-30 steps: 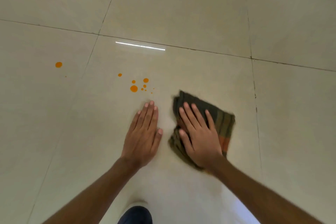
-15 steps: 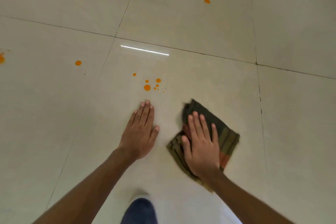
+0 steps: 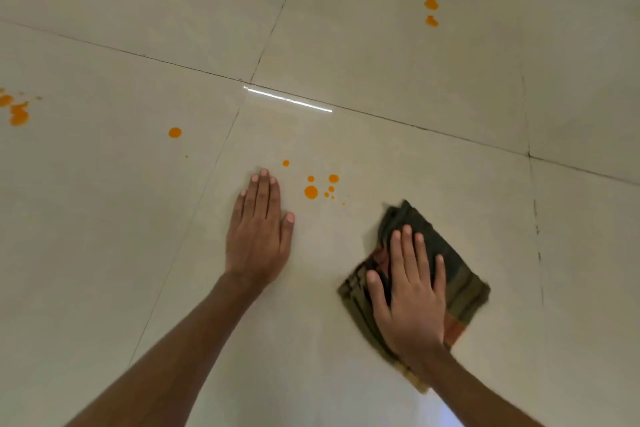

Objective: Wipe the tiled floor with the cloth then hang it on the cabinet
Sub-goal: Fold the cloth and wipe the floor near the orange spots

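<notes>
Found right hand opened flat, fingers straight and slightly spread, pressing down on folded dark striped cloth; gripped nothing. Noted cloth lying on tiled floor directly beneath that palm. Found left hand likewise flat, fingers together, resting on bare tile well left of cloth. Logged orange drops just beyond and between both hands; saw larger orange splashes farther out.

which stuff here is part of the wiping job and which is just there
Job: cloth, pressed flat under the right hand; orange spots; tiled floor.
Just there: left hand, flat on the floor; light streak on the tiles.
</notes>
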